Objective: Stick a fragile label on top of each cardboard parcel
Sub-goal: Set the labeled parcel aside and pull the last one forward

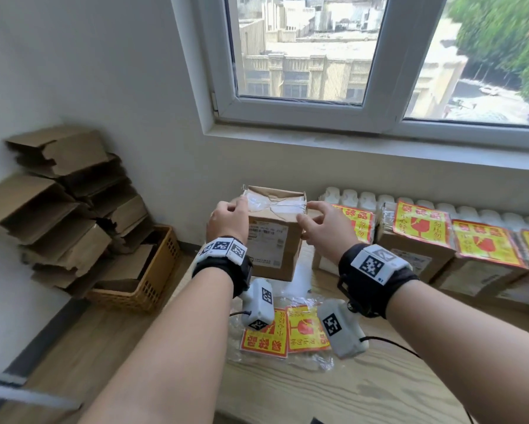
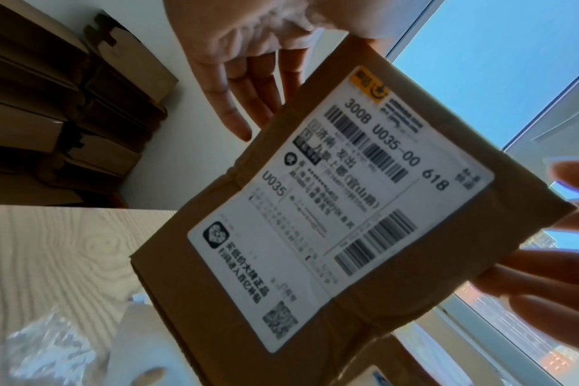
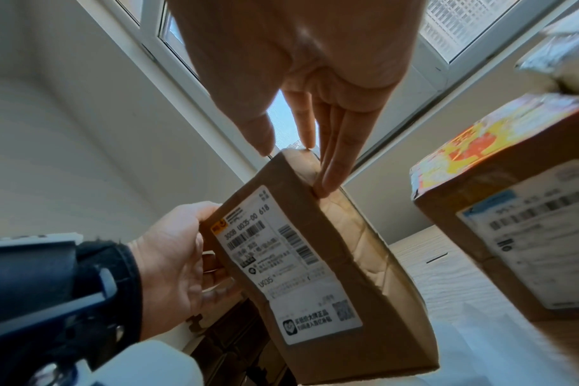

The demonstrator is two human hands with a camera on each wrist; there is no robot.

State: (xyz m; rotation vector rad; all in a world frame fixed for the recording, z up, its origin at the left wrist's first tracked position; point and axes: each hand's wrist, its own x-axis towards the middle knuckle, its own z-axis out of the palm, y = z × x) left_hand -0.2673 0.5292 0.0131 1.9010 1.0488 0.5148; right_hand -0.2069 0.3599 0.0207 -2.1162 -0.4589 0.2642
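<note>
A brown cardboard parcel (image 1: 272, 237) is held up between both hands above the pale wood-grain table (image 1: 364, 390), with its white shipping label (image 2: 337, 209) facing the person. Its top is closed with wrinkled clear tape and carries no fragile label. The left hand (image 1: 228, 220) holds the left side, thumb on the front edge and fingers going behind. The right hand (image 1: 326, 229) has straight fingers (image 3: 334, 156) laid flat against the right side, near the top corner.

On the table below lie two yellow and red fragile stickers (image 1: 287, 333) on crumpled clear plastic. To the right stands a row of cardboard parcels (image 1: 416, 255), each with such a sticker on top. At the left, flat cardboard sheets (image 1: 61, 206) are piled over a woven basket (image 1: 147, 280).
</note>
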